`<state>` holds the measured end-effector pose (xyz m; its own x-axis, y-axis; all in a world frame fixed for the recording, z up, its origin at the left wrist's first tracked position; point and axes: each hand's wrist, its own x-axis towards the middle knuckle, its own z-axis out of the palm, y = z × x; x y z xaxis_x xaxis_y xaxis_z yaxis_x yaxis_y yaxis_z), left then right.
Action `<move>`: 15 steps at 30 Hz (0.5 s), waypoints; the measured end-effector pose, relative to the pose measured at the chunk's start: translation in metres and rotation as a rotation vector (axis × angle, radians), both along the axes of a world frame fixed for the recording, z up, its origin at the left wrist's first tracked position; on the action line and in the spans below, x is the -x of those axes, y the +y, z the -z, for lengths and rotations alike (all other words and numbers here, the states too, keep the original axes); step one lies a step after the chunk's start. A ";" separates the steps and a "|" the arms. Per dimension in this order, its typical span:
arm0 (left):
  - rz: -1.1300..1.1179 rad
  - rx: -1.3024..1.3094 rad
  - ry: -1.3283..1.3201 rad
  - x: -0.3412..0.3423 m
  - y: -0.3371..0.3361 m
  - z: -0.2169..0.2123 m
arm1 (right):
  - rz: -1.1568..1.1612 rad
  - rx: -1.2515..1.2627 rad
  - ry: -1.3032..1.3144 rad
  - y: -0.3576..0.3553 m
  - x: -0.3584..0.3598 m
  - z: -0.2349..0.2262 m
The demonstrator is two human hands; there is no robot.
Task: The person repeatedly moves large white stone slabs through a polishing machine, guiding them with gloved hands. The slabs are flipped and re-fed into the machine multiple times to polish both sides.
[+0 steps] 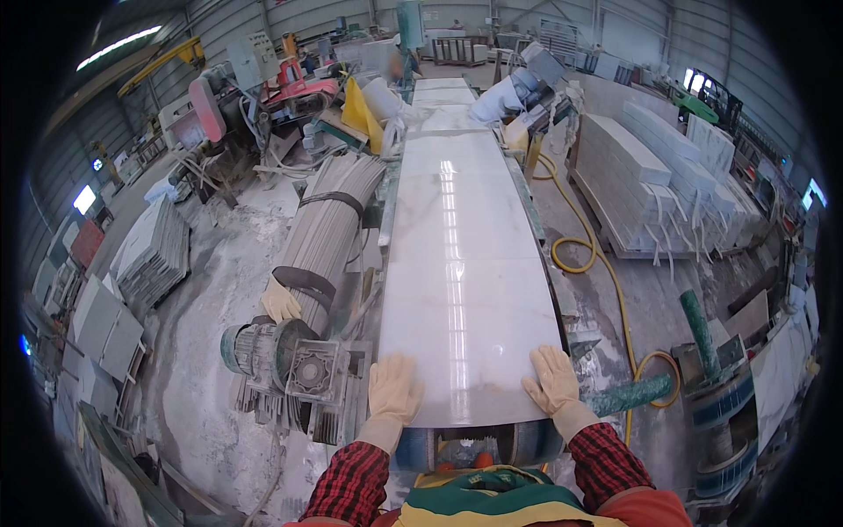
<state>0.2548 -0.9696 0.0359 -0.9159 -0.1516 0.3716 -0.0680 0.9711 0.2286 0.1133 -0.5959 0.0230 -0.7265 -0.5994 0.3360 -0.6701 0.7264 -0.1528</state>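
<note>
A long polished white stone slab [461,299] stretches away from me on a conveyor. Both my hands wear pale cream rubber gloves. My left hand [395,386] rests on the slab's near left corner, its fingers stretched forward. At the near right edge, my right hand [552,379] lies with fingers extended against the slab. Neither hand is wrapped around anything. Below the slab's near end, a blue-sided roller [536,441] partly shows. Further off, a seam crosses the line of slabs, and another white slab [443,90] lies beyond it.
Left of the conveyor sit a motor [259,350] and a strapped bundle of stone strips [325,220], with a loose glove [280,301] on it. To the right are a yellow hose [606,255], a green post [628,395] and stacked white stone blocks [623,154]. Machinery flanks the far end.
</note>
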 end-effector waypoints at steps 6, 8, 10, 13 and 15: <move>-0.005 -0.018 -0.039 -0.004 0.000 0.003 | -0.003 0.010 0.020 0.000 -0.005 -0.002; -0.003 -0.031 -0.050 -0.004 0.000 0.003 | -0.005 0.015 0.043 0.001 -0.006 -0.001; -0.004 -0.026 -0.044 -0.006 0.001 0.004 | -0.005 0.016 0.034 0.001 -0.006 -0.001; -0.008 -0.016 -0.038 -0.008 0.001 0.006 | -0.001 0.010 0.028 0.001 -0.008 -0.003; -0.006 -0.013 -0.028 -0.009 0.001 0.006 | 0.001 0.007 0.029 0.001 -0.010 -0.004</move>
<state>0.2642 -0.9683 0.0296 -0.9250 -0.1620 0.3437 -0.0807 0.9677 0.2390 0.1230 -0.5950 0.0267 -0.7167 -0.5966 0.3613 -0.6739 0.7258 -0.1384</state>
